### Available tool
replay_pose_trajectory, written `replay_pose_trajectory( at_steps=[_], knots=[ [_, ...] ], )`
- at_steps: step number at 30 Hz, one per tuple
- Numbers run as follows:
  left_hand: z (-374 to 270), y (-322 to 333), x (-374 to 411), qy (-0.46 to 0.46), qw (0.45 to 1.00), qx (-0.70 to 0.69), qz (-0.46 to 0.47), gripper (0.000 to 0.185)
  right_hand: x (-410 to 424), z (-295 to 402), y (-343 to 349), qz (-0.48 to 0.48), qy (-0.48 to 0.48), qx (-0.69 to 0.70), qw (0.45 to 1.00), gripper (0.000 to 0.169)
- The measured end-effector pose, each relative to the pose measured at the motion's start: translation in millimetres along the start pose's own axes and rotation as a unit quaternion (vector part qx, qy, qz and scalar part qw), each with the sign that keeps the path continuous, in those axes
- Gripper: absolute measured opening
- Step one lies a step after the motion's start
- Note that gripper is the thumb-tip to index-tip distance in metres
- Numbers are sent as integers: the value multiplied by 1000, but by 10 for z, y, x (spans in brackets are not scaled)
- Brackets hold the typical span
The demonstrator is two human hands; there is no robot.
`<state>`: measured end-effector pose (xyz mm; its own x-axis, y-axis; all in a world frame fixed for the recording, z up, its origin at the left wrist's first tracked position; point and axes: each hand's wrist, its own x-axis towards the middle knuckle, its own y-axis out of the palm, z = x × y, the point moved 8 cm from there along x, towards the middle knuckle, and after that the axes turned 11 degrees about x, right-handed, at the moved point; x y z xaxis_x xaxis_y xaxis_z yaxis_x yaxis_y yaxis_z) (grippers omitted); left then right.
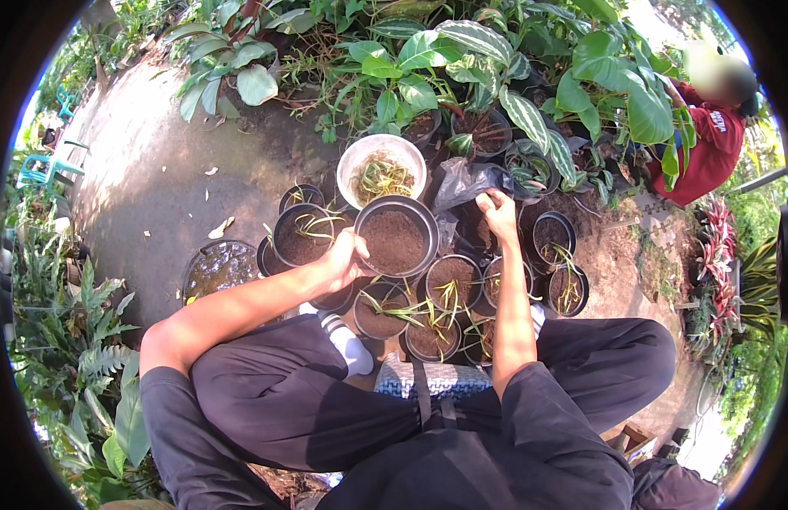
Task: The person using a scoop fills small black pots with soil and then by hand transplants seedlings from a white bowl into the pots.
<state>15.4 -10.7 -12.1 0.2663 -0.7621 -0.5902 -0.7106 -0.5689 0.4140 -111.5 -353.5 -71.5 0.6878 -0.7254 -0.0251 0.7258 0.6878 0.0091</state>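
My left hand (346, 256) grips the rim of a black plastic pot (394, 236) filled with dark soil, held up over the other pots. My right hand (498, 213) is at the edge of a grey-black plastic bag (465, 183), fingers bent against it; soil shows inside the bag. Beyond the held pot stands a white bucket (348, 167) with cut yellow-green plant pieces. Around my feet stand several black pots of soil with thin leafy seedlings, among them one pot (453, 280) below the bag and another (433, 338) nearer me.
A black basin of water (220, 268) stands on the ground at the left. Potted leafy plants (477, 127) crowd the far side. A person in a red top (709, 140) is at the upper right. Two small pots (553, 236) stand right of my right arm. Green chairs (49, 169) are far left.
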Motion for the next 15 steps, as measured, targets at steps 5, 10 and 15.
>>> replay_pose_trajectory(
  at_steps=[5,10,15],
  knots=[
    [65,-158,-69,1,999,0,-35,11,-25,370,294,-15,61,-296,953,40],
    [-21,-44,-95,4,999,15,-38,6,41,444,296,-47,173,-441,879,32],
    [19,-93,-34,-6,999,20,-40,27,43,-36,315,-1,234,-531,814,39]
  ],
)
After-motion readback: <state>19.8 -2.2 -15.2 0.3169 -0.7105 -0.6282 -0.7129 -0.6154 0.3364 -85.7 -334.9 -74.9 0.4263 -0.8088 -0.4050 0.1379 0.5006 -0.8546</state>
